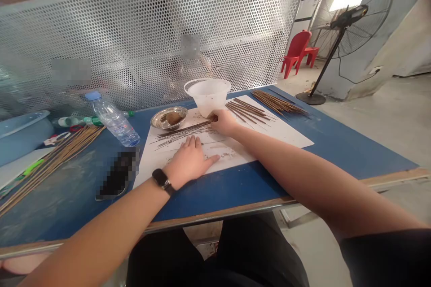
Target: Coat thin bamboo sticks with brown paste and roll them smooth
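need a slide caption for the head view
Left hand palm-down on a white sheet, right hand at the ends of thin brown sticks, near a translucent tub.

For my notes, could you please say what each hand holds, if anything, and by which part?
The right hand curls around something brown, mostly hidden; the part gripped is unclear. The left hand lies flat, holding nothing.

Set in a simple workshop, judging by the blue worktable [346, 149] with thin brown sticks [274, 101], perforated metal screen [134, 31], standing fan [348, 17] and probably concrete floor [397, 114].
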Demonstrator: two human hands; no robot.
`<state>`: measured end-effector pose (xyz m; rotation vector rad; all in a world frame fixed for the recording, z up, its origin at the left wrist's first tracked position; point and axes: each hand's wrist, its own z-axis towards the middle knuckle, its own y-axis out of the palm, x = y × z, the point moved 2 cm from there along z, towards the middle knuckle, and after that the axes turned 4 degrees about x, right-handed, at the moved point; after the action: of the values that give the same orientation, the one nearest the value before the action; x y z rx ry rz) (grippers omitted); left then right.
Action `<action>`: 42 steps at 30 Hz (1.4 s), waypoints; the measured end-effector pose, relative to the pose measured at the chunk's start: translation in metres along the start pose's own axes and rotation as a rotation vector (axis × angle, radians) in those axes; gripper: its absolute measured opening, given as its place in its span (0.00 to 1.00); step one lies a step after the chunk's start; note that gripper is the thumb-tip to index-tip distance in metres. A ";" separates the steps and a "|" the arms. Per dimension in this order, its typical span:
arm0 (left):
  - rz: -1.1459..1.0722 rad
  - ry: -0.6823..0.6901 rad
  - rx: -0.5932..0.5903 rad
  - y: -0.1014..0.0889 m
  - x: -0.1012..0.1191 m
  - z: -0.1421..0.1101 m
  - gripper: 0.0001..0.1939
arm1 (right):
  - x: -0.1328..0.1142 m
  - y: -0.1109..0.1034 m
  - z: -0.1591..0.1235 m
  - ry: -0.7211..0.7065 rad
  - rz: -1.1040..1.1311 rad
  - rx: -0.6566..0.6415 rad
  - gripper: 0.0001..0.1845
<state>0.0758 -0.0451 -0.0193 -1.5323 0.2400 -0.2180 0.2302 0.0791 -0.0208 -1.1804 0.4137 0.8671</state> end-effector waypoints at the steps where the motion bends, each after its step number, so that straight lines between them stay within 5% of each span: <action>1: -0.008 -0.001 -0.012 -0.001 -0.002 0.007 0.53 | 0.000 0.000 0.000 -0.006 -0.013 0.002 0.22; 4: -0.040 -0.003 -0.054 -0.009 -0.004 0.008 0.53 | -0.001 0.000 0.000 -0.014 -0.037 0.005 0.24; 8: -0.054 -0.035 -0.082 -0.019 0.008 -0.032 0.54 | -0.001 0.003 -0.001 -0.027 -0.051 -0.010 0.26; 12: -0.029 -0.036 0.046 -0.016 0.022 -0.063 0.55 | -0.001 0.006 -0.002 -0.046 -0.061 -0.028 0.26; 23: -0.041 -0.045 -0.123 -0.015 -0.005 0.021 0.54 | -0.003 0.008 -0.001 -0.104 -0.098 -0.036 0.24; 29: 0.046 -0.045 -0.182 -0.026 0.007 -0.016 0.55 | -0.008 0.011 -0.004 -0.136 -0.073 -0.025 0.21; 35: 0.153 -0.022 -0.251 -0.031 0.023 -0.063 0.59 | -0.010 0.013 -0.006 -0.146 -0.054 -0.056 0.07; 42: 0.035 -0.019 -0.214 -0.023 -0.001 -0.008 0.60 | -0.010 0.012 -0.006 -0.148 -0.023 -0.065 0.06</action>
<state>0.0732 -0.0529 0.0040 -1.7404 0.2818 -0.1529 0.2158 0.0714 -0.0235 -1.1694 0.2532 0.9468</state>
